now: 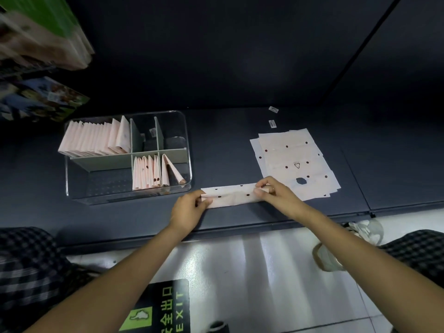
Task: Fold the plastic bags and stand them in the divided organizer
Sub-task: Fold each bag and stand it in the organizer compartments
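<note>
A pale pink plastic bag with dark dots lies folded into a long strip on the dark shelf, near its front edge. My left hand pinches the strip's left end. My right hand pinches its right end, thumb on top. To the left stands a clear divided organizer with grey dividers. Many folded bags stand in its back left compartment, and several more in the front middle. A stack of flat unfolded bags lies to the right, behind my right hand.
The dark shelf runs back to a dark rear panel. Two small white labels lie behind the stack. Packaged goods hang at the upper left. Below the shelf edge is white tiled floor with a green EXIT sticker and a crumpled clear bag.
</note>
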Available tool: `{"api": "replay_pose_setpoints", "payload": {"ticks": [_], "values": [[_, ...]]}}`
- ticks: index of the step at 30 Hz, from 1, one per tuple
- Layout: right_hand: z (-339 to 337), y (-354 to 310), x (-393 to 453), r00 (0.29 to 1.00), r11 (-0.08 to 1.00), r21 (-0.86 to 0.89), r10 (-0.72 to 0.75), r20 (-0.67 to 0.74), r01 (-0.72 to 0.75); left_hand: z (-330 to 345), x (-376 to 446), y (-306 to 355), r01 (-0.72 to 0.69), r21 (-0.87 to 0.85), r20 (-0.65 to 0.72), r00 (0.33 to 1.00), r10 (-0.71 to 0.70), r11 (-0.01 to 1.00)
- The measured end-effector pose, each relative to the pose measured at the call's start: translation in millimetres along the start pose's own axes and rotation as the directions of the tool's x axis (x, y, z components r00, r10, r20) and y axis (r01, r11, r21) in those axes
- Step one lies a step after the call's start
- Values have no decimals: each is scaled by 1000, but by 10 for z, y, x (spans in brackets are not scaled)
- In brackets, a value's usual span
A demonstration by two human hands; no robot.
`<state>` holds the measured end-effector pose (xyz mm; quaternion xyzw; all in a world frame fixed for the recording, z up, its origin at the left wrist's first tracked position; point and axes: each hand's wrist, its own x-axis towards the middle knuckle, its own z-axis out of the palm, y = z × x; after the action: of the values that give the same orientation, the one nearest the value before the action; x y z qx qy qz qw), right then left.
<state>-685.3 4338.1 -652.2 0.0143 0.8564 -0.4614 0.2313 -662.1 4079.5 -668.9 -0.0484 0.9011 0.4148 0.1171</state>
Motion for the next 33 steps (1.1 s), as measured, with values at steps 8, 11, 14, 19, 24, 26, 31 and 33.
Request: {"api": "replay_pose_setpoints", "payload": {"ticks": [8, 11, 14, 19, 24, 26, 31, 33], "values": [[136, -4, 190, 972, 994, -46, 89, -219, -102, 270, -207, 105, -268, 271, -181, 929, 323, 925], [150, -25, 234, 964, 982, -134, 100, -244, -136, 370, -260, 47, -466, 458, 68, 867, 493, 757], [158, -28, 280, 963, 965, -212, 97, -252, -153, 416, -226, -81, -465, 576, 242, 883, 403, 673], [150, -59, 327, 965, 940, -292, 110, -237, -179, 377, -169, -188, -448, 692, 326, 894, 308, 566], [286, -147, 190, 891, 843, -523, -136, -433, -125, 388, -181, -190, -462, 703, 348, 886, 305, 540], [433, -176, 98, 858, 883, -464, -286, -426, 64, 391, -179, -187, -463, 701, 353, 886, 300, 542], [840, -168, -67, 945, 840, -452, -326, 19, 299, 383, -170, -178, -461, 681, 360, 887, 288, 569], [836, -89, -71, 946, 789, -540, -322, 45, 294, 367, -168, -175, -469, 680, 372, 883, 286, 564]]}}
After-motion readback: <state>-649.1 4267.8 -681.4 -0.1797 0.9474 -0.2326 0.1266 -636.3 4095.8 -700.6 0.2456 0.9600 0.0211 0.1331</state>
